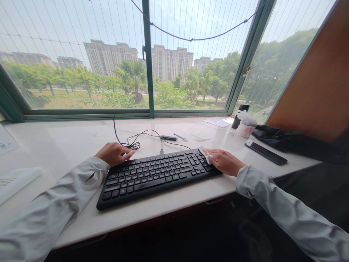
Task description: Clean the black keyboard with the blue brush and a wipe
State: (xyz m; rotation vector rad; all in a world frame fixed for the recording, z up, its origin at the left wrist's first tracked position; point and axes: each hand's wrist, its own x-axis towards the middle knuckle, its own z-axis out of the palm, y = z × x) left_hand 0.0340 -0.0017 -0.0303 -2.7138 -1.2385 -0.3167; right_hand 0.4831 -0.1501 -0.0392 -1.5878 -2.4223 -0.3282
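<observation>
A person in grey long sleeves (71, 191) works at a white, marble-look countertop (68, 134) below a green-framed window (148, 62), a long black plastic keyboard (152, 185) lying keys-up near the front edge. The right hand (226, 162) holds a crumpled white tissue (204, 152) under bunched fingers, against the keyboard's far right corner. The left hand (113, 153) rests at the far left corner, fingers curled in and thumb close to the forefinger; whether they grip the rim or merely lean on it cannot be told.

Good work here would seem to call for a tissue folded flat beneath the fingertips, with light strokes along each row so that no shred snags between the raised keys. The left hand serves best as a steady anchor, since the keyboard could slide under sideways pressure. A loosely coiled black cable (133, 145) lies just beyond that hand, and a plug with a pale tip (161, 151) sits by the far edge; both are best kept clear of the strokes. A dark, flat phone (265, 153) lies apart, to the right.
</observation>
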